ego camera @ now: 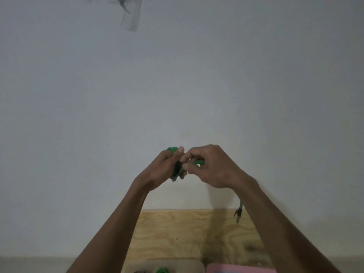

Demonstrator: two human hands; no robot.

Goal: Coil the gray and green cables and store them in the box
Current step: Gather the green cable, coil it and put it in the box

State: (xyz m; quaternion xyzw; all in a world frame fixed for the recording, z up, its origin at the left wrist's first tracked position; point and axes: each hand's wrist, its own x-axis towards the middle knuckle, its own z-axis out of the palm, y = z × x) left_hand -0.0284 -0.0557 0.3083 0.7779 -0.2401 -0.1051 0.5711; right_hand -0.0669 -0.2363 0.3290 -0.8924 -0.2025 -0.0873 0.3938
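At the bottom edge of the view, nearest the person, a tan tray or box (pixel 136 267) shows only its far rim, with a bit of green (pixel 162 270) lying in it that may be a stored cable, though too little shows to be sure; a pink thing (pixel 236 268) sits just beside it on the right. Beyond these lies a plywood board (pixel 177 233), its far edge meeting the pale wall (pixel 177 85). Raised above the board, both hands work the green cable (pixel 176 167): the left hand (pixel 165 170) has its fingers curled round a small bundle of coils, thumb up against it, while the right hand (pixel 212 166) pinches a short green stretch between thumb and fingertips, touching the bundle. A loose dark cable end (pixel 238 212) dangles below the right wrist, well above the board. Judging by this, the green coil is nearly wound, with the tail left to wrap and the bundle to be set in the box; no gray cable can be made out. Room for moving looks ample: open air around the hands, and the box sits straight below, close to the body. A pale scrap (pixel 130 20) hangs high on the wall, far off.
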